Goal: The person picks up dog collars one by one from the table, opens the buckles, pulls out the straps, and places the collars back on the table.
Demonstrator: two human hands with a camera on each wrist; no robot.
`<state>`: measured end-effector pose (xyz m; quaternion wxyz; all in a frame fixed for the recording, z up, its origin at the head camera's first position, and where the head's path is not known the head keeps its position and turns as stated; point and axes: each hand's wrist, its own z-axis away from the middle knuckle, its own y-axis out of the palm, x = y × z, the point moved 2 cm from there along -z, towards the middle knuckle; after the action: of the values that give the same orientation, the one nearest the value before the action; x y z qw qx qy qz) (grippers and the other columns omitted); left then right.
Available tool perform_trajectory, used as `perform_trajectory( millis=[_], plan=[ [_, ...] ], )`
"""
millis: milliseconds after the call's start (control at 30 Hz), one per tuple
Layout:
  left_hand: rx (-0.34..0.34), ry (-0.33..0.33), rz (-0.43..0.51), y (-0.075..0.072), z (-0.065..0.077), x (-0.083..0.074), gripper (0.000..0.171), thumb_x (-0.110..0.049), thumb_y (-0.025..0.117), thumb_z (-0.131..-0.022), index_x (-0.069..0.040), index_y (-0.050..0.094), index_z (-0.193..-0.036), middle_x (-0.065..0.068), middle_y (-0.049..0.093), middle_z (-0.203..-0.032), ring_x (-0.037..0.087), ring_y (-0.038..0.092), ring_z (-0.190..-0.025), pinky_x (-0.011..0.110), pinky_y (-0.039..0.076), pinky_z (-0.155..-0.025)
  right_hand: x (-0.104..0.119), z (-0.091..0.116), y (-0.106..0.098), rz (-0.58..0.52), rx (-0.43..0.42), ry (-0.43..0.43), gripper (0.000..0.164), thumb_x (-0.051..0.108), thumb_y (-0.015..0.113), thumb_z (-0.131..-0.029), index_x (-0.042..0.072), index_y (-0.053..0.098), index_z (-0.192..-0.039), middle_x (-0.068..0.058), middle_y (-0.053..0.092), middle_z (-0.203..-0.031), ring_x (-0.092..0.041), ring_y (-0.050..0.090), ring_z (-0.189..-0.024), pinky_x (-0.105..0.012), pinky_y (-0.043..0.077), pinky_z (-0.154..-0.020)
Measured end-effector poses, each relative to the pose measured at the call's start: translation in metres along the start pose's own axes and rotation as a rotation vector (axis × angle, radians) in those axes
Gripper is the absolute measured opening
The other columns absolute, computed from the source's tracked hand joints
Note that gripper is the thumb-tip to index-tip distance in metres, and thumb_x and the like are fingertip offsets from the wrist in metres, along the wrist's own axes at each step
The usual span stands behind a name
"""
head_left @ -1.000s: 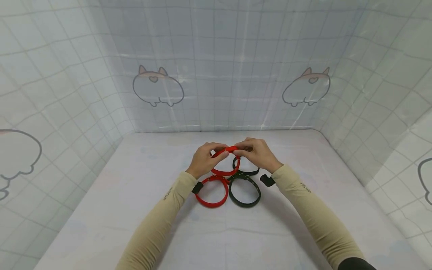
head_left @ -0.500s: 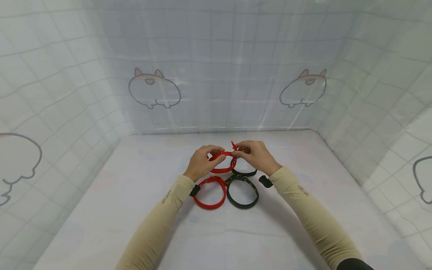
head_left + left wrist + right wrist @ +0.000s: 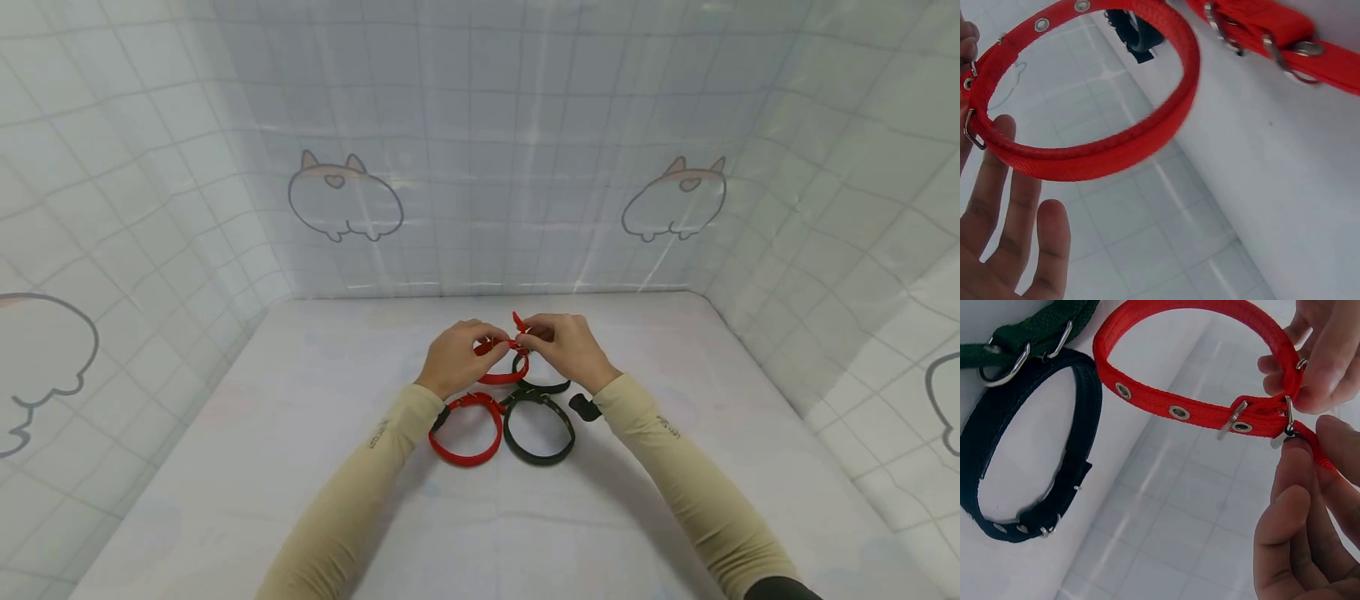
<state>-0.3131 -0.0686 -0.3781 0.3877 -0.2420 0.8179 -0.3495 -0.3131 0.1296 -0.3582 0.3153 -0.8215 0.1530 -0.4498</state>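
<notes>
On the near side, a red collar (image 3: 467, 460) lies left and a dark green collar (image 3: 540, 457) right. Beyond them, the held red collar (image 3: 502, 379) is a closed loop, long axis left to right, its free tip pointing up, slightly left. The left hand (image 3: 456, 358) pinches its far side; the right hand (image 3: 572, 348) pinches the strap by the buckle (image 3: 1290, 415). A dark collar (image 3: 547, 388) lies right of the loop.

Sheet-walled booth (image 3: 495, 262)

Glossy, creased sheeting (image 3: 487, 225) printed with grid lines stands left, right and far around a white-topped table (image 3: 517, 533). Cartoon corgis (image 3: 346, 200) decorate the sheeting. What kind of room lies beyond cannot be told.
</notes>
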Motion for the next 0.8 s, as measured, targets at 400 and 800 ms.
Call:
perform_trajectory(
  millis=[400,800],
  plan=[
    [0.024,0.022,-0.047,-0.002,-0.011,-0.007,0.02,-0.043,0.064,-0.086,-0.029,0.073,-0.098,-0.018,0.064,-0.088,0.006,0.056,-0.082,0.024,0.047,-0.066,0.003,0.001,0.0,-0.014,-0.003,-0.011,0.019,0.029,0.066,-0.087,0.016,0.069,-0.101,0.008,0.069,-0.085,-0.01,0.067,-0.076,-0.028,0.053,-0.067],
    [0.018,-0.012,-0.104,0.003,-0.012,-0.01,0.012,-0.034,0.057,-0.086,-0.025,0.064,-0.087,-0.015,0.061,-0.079,0.006,0.052,-0.07,0.025,0.045,-0.061,0.004,0.001,-0.001,-0.006,-0.005,-0.024,0.014,0.028,0.067,-0.087,0.018,0.069,-0.095,0.01,0.068,-0.084,-0.002,0.064,-0.072,-0.025,0.052,-0.066]
  ],
)
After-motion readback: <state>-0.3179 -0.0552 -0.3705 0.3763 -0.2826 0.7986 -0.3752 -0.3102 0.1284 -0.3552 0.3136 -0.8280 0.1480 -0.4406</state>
